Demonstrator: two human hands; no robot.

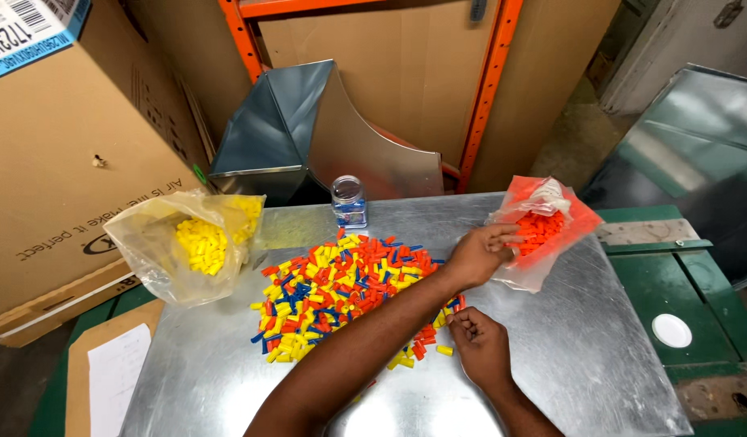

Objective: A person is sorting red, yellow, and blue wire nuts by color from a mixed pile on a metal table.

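Left grip (480, 255): reaches across the body, fingers curled at the open mouth of the clear plastic bag of orange plastic cone-shaped caps (543, 231), fingertips touching the caps nearest the opening. Cannot tell whether pinching a cap or just resting on them, since the fingertips hide among the orange.

Right grip (478, 344): pressed together into a loose fist, knuckles up, resting on the bare galvanised sheet-metal bench (575, 348). Hides whatever may sit inside.

Outward from there, with the heap of mixed orange, yellow and blue plastic caps (341, 291) as the landmark:
- Orange bag lies to the right of the heap and slightly beyond it, mouth turned back toward the heap, long axis slanting up and away to the right.
- Left grip sits between heap and bag, at the mouth itself, so much the nearer of the two.
- Right grip sits just off the heap's near right edge, apart from the bag, with a single stray yellow cap (444, 350) just beside it.
- Clear plastic bag of yellow caps (191, 243) slumps to the left of the heap, well apart from both grips.
- Small clear jar with a blue label (349, 202) stands just behind the heap, and a folded sheet-metal duct piece (308, 129) rises behind that.
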